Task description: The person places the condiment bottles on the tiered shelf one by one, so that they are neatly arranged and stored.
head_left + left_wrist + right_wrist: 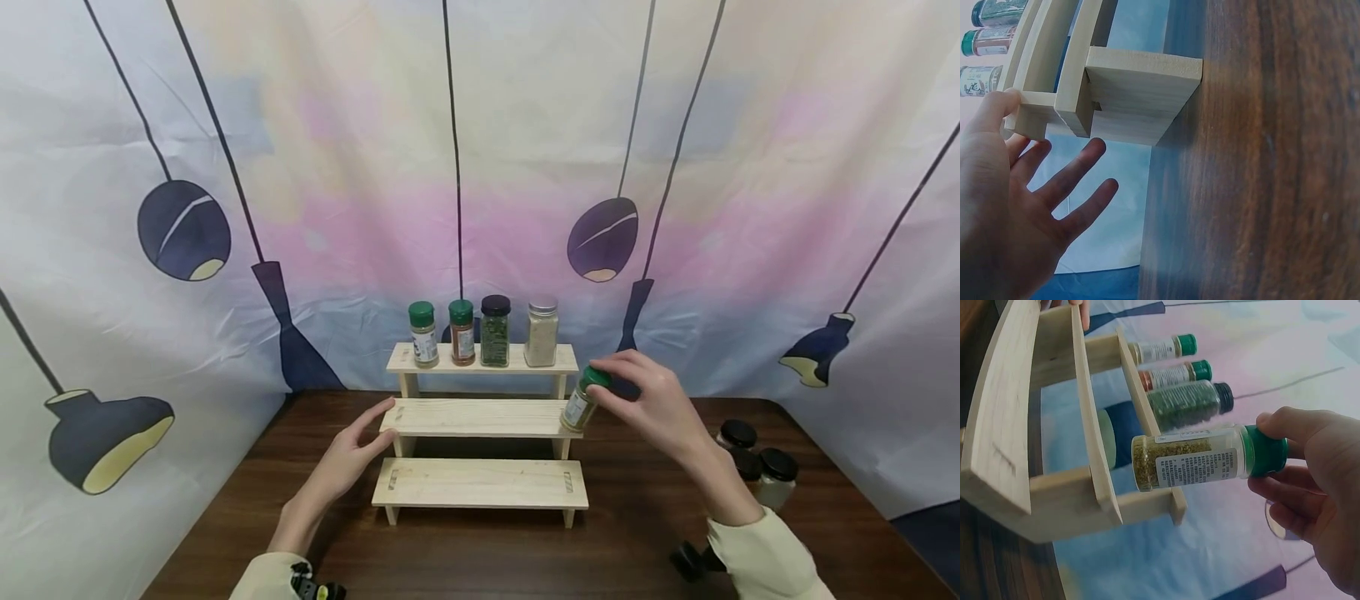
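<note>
My right hand [648, 400] pinches a spice jar [1188, 462] by its green cap [1266, 450]. The jar holds greenish-brown flakes behind a white label; in the head view it tilts at the right end of the middle step of a three-step wooden rack [480, 417]. At that step's left end, my left hand [341, 458] grips the wood with thumb and forefinger. Its outer fingers [1075, 172] spread away from the rack in the left wrist view. Along the top step stand a green-capped jar [423, 337], another with red contents [462, 335], a black-capped herb jar [495, 333] and a pale jar [542, 335].
Several black-capped jars [777, 475] stand on the dark wooden table [637, 517] at the right, partly behind my forearm. A printed cloth [517, 150] hangs behind the rack and down both sides. The lowest step [480, 483] faces me at the front.
</note>
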Action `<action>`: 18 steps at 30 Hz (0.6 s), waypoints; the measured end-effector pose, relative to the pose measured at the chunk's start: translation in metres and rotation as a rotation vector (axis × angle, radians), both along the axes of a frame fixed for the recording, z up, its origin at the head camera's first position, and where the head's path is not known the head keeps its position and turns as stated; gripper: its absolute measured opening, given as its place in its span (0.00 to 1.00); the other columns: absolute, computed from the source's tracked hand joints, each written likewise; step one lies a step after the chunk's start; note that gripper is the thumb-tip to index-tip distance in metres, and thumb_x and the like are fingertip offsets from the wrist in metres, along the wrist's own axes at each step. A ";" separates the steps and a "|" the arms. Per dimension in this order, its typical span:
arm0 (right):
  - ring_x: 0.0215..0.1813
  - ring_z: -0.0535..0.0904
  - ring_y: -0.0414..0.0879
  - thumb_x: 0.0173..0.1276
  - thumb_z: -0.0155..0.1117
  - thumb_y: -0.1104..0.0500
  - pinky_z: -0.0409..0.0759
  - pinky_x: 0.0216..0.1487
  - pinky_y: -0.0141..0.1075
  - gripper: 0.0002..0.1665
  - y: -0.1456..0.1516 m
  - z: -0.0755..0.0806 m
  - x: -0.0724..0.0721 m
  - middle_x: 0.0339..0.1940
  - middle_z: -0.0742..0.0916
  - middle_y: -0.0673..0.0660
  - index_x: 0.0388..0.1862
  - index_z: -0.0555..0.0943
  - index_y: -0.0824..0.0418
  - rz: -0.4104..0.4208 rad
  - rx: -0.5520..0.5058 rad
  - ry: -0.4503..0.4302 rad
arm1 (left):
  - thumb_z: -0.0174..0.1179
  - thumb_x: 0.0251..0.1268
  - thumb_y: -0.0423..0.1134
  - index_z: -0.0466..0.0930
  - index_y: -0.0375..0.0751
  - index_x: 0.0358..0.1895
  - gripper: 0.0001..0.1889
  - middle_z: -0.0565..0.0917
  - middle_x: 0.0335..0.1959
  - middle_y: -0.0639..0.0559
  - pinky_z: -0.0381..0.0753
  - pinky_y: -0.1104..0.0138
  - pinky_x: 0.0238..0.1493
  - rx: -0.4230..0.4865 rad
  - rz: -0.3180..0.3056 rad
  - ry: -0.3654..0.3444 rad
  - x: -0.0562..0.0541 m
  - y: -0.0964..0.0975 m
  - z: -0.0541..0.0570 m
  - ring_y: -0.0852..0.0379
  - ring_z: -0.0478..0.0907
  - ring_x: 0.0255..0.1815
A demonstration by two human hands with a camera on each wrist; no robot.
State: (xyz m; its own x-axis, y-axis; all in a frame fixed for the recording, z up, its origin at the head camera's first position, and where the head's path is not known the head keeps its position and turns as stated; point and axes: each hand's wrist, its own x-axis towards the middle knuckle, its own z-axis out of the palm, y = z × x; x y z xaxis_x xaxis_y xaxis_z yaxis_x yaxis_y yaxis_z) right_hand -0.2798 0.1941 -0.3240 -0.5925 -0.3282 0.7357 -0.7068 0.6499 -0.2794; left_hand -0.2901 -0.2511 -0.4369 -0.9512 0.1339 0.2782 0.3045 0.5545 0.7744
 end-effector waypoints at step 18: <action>0.48 0.83 0.43 0.65 0.72 0.54 0.84 0.44 0.42 0.21 -0.070 0.022 -0.021 0.49 0.86 0.51 0.56 0.85 0.57 0.191 0.058 -0.088 | 0.56 0.73 0.56 0.63 0.57 0.76 0.31 0.63 0.78 0.47 0.64 0.38 0.68 0.014 0.004 -0.014 0.000 0.001 0.003 0.38 0.56 0.78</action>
State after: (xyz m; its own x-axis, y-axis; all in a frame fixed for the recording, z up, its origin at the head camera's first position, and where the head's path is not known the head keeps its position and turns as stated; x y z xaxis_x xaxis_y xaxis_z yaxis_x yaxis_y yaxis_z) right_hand -0.3010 0.1240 -0.3020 -0.5765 -0.4811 0.6604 -0.7933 0.5231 -0.3115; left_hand -0.2903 -0.2500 -0.4341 -0.9555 0.1258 0.2667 0.2912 0.5446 0.7865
